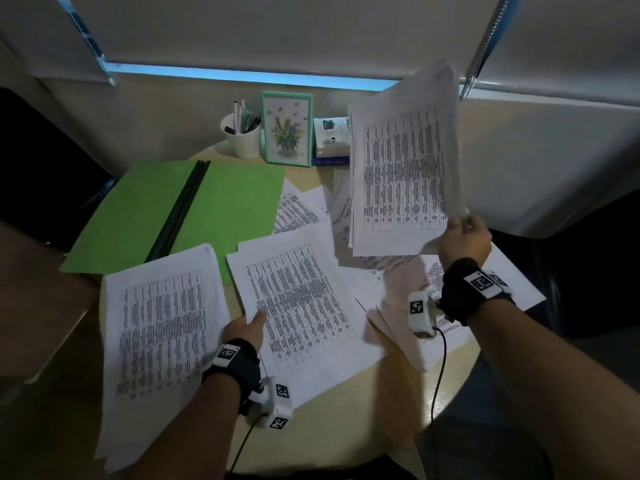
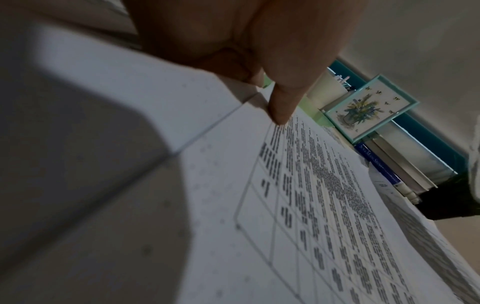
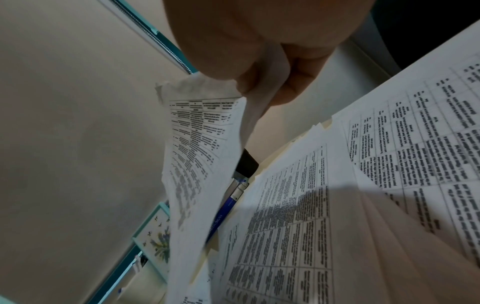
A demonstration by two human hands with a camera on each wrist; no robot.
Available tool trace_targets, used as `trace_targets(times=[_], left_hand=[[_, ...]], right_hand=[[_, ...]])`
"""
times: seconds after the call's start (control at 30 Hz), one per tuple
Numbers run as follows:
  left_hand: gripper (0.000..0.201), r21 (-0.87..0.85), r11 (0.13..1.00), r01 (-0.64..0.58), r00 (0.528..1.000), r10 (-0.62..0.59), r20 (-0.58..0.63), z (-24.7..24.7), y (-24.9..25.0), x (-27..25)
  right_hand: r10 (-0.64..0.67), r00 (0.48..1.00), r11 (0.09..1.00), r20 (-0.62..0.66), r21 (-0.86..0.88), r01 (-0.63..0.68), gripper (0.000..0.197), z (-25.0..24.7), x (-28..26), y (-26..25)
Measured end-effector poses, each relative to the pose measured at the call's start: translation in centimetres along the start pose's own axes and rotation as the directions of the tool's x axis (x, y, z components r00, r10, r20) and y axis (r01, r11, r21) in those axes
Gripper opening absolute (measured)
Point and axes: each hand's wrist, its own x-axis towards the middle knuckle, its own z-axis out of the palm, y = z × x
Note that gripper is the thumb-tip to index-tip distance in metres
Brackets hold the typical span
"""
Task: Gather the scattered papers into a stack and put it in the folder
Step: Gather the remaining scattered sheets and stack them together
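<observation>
Sheaf [image 1: 403, 168] pinched by right hand [image 1: 464, 237]; left hand [image 1: 244, 329] thumb atop middle sheet [image 1: 298, 299].

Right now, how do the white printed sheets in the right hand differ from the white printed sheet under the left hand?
The white printed sheets in the right hand are lifted off the round wooden table, nearly upright; the white printed sheet under the left hand lies flat on it. The right hand pinches a lower corner; the left hand only rests its thumb on top. Both carry dense printed tables.

Lifted papers [image 1: 403, 161] over open folder [image 1: 221, 206]
</observation>
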Motion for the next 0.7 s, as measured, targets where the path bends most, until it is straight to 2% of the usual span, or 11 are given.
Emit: trace_targets(times=[0.13, 0.23, 0.33, 0.47, 0.5, 0.6, 0.63, 0.7], left_hand=[[0.066, -0.034, 0.999, 0.019, 1.0, -0.018, 0.009, -0.1, 0.0, -0.2], [0.061, -0.078, 0.996, 0.041, 0.999, -0.039, 0.032, -0.4, 0.3, -0.3], [0.058, -0.078, 0.996, 0.048, 0.998, -0.045, 0.042, -0.5, 0.7, -0.5], [0.058, -0.13, 0.99, 0.054, 0.997, -0.047, 0.06, -0.7, 1.2, -0.7], [0.062, -0.181, 0.981, 0.074, 0.996, -0.062, 0.07, -0.7, 1.4, -1.0], [0.103, -0.213, 0.971, 0.107, 0.994, -0.1, 0.043, -0.6, 1.8, -2.1], [0.107, -0.182, 0.979, 0.09, 0.996, -0.087, 0.027, -0.5, 1.9, -2.2], [0.098, -0.124, 0.991, 0.048, 0.999, -0.05, -0.008, -0.3, 2.0, -2.4]], right_hand=[[0.012, 0.997, 1.0, 0.074, -0.011, -0.011, 0.02, 0.2, -0.7, 0.2], [0.059, 0.971, 0.996, 0.23, -0.082, -0.041, 0.021, 0.7, -1.9, 1.5], [0.136, 0.9, 0.977, 0.415, -0.208, -0.051, 0.025, 0.9, -4.4, 3.0], [0.216, 0.769, 0.903, 0.601, -0.422, 0.076, 0.019, 1.0, -8.6, 4.5], [0.238, 0.723, 0.87, 0.648, -0.474, 0.138, 0.025, 1.3, -9.5, 5.0], [0.259, 0.598, 0.815, 0.758, -0.504, 0.285, 0.031, 1.9, -11.2, 5.8], [0.263, 0.58, 0.814, 0.771, -0.499, 0.295, 0.027, 1.9, -11.5, 5.8], [0.244, 0.563, 0.813, 0.79, -0.483, 0.325, 0.021, 2.0, -11.5, 5.6]])
